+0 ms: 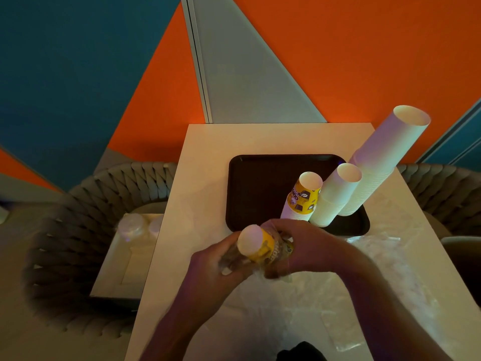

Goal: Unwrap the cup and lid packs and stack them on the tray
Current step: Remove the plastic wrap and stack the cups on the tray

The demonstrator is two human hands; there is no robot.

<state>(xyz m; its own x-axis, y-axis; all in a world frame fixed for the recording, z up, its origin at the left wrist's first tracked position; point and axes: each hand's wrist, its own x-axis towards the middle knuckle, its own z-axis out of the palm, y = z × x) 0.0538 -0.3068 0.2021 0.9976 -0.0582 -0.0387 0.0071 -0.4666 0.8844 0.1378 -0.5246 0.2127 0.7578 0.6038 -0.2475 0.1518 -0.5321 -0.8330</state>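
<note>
Hands grip one wrapped cup pack (260, 247) (yellow, blurred): left hand (221, 264) holds its near end, right hand (302, 246) its side, near the tray (250, 194).

Matt paper cups (335, 196), clear plastic wrap (377, 259)

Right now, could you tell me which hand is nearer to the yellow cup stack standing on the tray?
Right. The right hand lies just below the yellow cup stack; the left hand is farther down-left.
</note>
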